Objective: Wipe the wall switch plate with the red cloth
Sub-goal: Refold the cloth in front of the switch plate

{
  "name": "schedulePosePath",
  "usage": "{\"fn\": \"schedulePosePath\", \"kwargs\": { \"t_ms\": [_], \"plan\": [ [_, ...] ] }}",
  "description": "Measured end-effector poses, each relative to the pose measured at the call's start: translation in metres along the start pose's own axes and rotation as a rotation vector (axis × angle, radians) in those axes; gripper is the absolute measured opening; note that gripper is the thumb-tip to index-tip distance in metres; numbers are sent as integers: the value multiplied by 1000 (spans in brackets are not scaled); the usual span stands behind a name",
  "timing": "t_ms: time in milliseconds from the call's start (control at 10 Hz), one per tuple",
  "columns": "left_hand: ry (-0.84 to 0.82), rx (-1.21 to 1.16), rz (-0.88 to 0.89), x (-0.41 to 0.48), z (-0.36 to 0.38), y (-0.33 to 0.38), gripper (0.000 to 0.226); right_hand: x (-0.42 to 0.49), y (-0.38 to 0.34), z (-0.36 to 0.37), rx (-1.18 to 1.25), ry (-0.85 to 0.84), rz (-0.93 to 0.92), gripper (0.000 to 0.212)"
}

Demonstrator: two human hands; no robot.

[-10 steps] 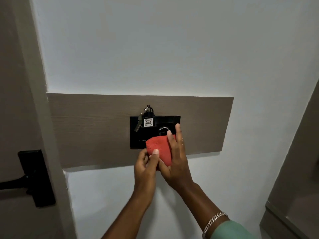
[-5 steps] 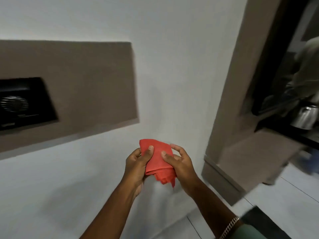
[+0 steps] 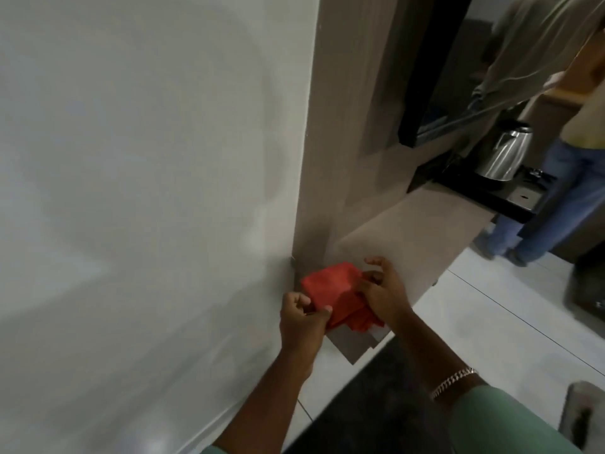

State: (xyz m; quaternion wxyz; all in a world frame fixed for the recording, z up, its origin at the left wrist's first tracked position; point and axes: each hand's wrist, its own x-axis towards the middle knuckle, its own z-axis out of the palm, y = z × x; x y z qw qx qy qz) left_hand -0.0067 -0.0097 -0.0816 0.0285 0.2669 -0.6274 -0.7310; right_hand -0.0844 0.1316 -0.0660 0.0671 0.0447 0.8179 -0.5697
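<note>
The folded red cloth [image 3: 334, 294] is held between both hands low in the head view, beside the corner of the white wall [image 3: 147, 191]. My left hand [image 3: 301, 317] pinches its lower left edge. My right hand [image 3: 383, 290] grips its right side with fingers curled. The switch plate is out of view.
A brown panelled unit [image 3: 402, 244] stands just right of the wall corner. A steel kettle [image 3: 505, 152] sits on a dark counter at the upper right, and another person in jeans [image 3: 556, 191] stands there. A dark mat [image 3: 376, 404] lies on the tiled floor below.
The view has swung right, away from the switch plate, which has left the frame. Both hands came off the plate and carried the cloth down and to the right.
</note>
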Motion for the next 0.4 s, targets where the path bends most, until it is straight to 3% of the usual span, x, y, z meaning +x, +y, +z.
{"fn": "schedulePosePath", "kwargs": {
  "t_ms": [100, 300, 400],
  "plan": [
    [-53, 103, 82, 19, 24, -21, 32, 25, 25, -6, -136, 86, -74, 43],
    [-277, 92, 43, 28, 15, -22, 39, 42, 37, -6, -235, 137, -130, 48],
    [-228, 153, 75, 24, -1, -13, 43, 33, 34, -1, -251, 202, -168, 49]
  ]
}}
